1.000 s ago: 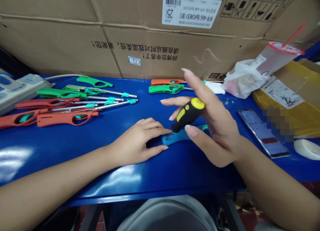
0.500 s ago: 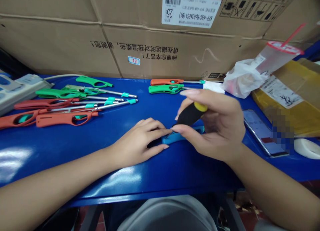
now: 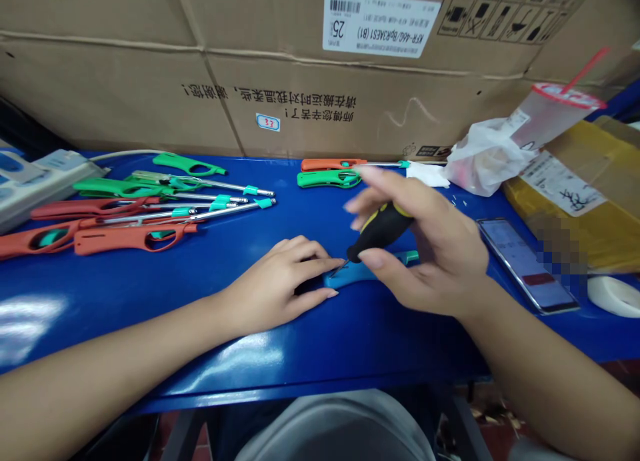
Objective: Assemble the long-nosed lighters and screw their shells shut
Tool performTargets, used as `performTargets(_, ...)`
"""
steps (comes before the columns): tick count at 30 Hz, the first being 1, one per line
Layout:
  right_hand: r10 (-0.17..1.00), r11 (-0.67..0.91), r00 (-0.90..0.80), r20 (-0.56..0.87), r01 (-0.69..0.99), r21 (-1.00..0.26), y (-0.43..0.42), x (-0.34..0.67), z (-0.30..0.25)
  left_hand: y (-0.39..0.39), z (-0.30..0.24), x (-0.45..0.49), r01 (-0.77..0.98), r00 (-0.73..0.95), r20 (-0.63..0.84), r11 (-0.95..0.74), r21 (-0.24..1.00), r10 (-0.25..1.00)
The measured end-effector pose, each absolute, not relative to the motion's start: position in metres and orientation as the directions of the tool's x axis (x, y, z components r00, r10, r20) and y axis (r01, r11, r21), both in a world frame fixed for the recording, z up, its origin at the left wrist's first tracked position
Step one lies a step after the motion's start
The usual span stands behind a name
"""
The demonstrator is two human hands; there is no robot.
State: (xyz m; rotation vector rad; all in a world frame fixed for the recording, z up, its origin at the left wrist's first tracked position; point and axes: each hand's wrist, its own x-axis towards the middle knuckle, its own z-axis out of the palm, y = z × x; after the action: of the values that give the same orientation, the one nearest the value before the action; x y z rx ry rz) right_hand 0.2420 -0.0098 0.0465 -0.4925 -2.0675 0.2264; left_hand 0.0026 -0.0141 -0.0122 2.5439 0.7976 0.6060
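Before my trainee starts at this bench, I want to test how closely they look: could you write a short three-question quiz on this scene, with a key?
1. Which of the person's hands is on the handle of the screwdriver?
2. What colour is the plastic piece at the screwdriver's tip?
a) orange
b) green
c) blue
3. True or false: the phone lies to the right of the screwdriver.

Key:
1. The right hand.
2. c) blue; the left hand has its thumb and forefinger at one end of it.
3. True.
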Motion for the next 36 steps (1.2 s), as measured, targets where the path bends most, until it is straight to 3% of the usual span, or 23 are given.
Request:
performTargets(3, 0.508, 0.856, -0.503, 0.699, 0.204, -0.475, -0.011, 0.242, 0.047, -0.014, -0.012, 0.003, 0.438, 0.741, 0.275, -0.752, 0.493, 0.612)
performTargets(8, 0.417, 0.901, -0.437, 0.797, 0.312, -0.3, -0.009, 0.243, 0.049, -0.015, -0.01, 0.003, 0.441, 0.746, 0.274, -0.759, 0.48, 0.607)
performTargets(12, 0.572, 0.814, -0.503, 0.648, 0.249, -0.525, -0.011, 0.246, 0.051, -0.015, -0.009, 0.003, 0.443, 0.747, 0.247, -0.739, 0.507, 0.617)
performTargets(14, 0.587, 0.796, -0.508, 0.631, 0.218, -0.564, -0.013, 0.247, 0.051, -0.015, -0.01, 0.002, 0.441, 0.746, 0.251, -0.74, 0.507, 0.617)
performTargets(20, 0.502, 0.859, -0.413, 0.76, 0.337, -0.385, -0.014, 0.246, 0.049, -0.015, -0.011, 0.003, 0.441, 0.742, 0.29, -0.767, 0.467, 0.604)
performTargets(25, 0.563, 0.796, -0.529, 0.634, 0.141, -0.589, -0.013, 0.249, 0.049, -0.016, -0.007, 0.004, 0.461, 0.743, 0.238, -0.735, 0.497, 0.626)
performTargets(27, 0.517, 0.845, -0.502, 0.693, 0.169, -0.507, -0.011, 0.248, 0.05, -0.016, -0.007, 0.003, 0.457, 0.74, 0.26, -0.747, 0.484, 0.621)
performTargets(30, 0.372, 0.924, -0.475, 0.798, 0.276, -0.266, -0.012, 0.246, 0.053, -0.016, -0.009, 0.003, 0.451, 0.738, 0.286, -0.762, 0.464, 0.611)
performTargets(32, 0.399, 0.915, -0.534, 0.746, 0.292, -0.28, -0.015, 0.246, 0.056, -0.016, -0.01, 0.003, 0.453, 0.738, 0.282, -0.76, 0.466, 0.613)
performTargets(34, 0.479, 0.876, -0.597, 0.644, 0.283, -0.389, -0.018, 0.246, 0.059, -0.016, -0.01, 0.003, 0.459, 0.736, 0.273, -0.753, 0.472, 0.619)
performTargets(36, 0.485, 0.872, -0.595, 0.642, 0.269, -0.409, -0.019, 0.246, 0.061, -0.016, -0.009, 0.003, 0.464, 0.736, 0.262, -0.746, 0.477, 0.625)
